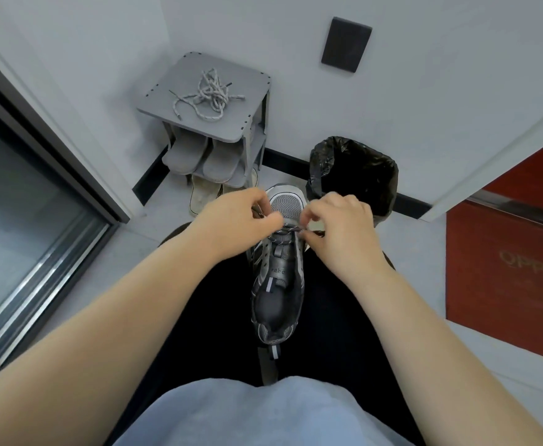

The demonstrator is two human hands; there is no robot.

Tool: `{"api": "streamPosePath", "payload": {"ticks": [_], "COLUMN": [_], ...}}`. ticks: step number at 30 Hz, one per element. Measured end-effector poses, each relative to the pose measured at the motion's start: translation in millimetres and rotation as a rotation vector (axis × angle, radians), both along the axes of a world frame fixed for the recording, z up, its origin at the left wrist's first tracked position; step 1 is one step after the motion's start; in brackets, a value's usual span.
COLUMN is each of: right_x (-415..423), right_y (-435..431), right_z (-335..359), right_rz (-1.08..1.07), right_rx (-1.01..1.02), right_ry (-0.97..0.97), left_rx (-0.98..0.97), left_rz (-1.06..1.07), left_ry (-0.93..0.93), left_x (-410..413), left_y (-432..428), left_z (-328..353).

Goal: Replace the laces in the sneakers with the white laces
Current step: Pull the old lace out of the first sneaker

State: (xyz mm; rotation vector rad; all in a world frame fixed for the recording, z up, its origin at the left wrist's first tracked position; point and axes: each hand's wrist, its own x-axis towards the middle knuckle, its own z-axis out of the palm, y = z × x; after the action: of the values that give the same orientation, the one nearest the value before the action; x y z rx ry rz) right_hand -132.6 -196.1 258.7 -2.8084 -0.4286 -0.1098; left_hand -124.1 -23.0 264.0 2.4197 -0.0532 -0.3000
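The sneaker (278, 284) lay on the lap. Left hand (234, 214) and right hand (337, 226) each pinched its dark lace (288, 231) tightly at the foremost eyelets. Limp and light, it probably handles best near the tip. White laces (207, 94) lay well beyond both grips, on a shoe rack (251, 88).

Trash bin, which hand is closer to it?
Right. The right hand pinches the dark lace just in front of the bin; the left hand pinches it across the sneaker's toe, farther away.
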Motion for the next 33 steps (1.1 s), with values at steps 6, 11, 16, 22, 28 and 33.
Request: {"api": "streamPosePath", "payload": {"ticks": [6, 11, 16, 22, 28, 33], "right_x": [-5.2, -3.5, -9.9, -12.8, -10.2, -9.0], "right_y": [-2.7, -13.2, -28.1, -11.3, -7.7, -11.1], "right_z": [-6.6, 3.1, 23.0, 12.3, 5.5, 4.5], "right_rz": [0.002, -0.144, -0.178, -0.171, -0.277, -0.154], "right_rx": [-0.124, 0.119, 0.567, 0.880, 0.952, 0.251], "right_ry": [0.077, 0.163, 0.259, 0.383, 0.307, 0.252], "left_rx": [0.274, 0.205, -0.230, -0.204, -0.044, 0.152], "left_rz": [-0.097, -0.095, 0.091, -0.150, -0.325, -0.183], "left_ry": [0.002, 0.006, 0.103, -0.017, -0.096, -0.152], "left_x": [7.0, 5.5, 8.4, 1.7, -2.3, -4.8], "left_y": [-1.5, 0.5, 13.0, 11.8, -21.8, -41.8], "left_z": [-6.5, -11.2, -0.9, 1.1, -13.8, -23.6]}}
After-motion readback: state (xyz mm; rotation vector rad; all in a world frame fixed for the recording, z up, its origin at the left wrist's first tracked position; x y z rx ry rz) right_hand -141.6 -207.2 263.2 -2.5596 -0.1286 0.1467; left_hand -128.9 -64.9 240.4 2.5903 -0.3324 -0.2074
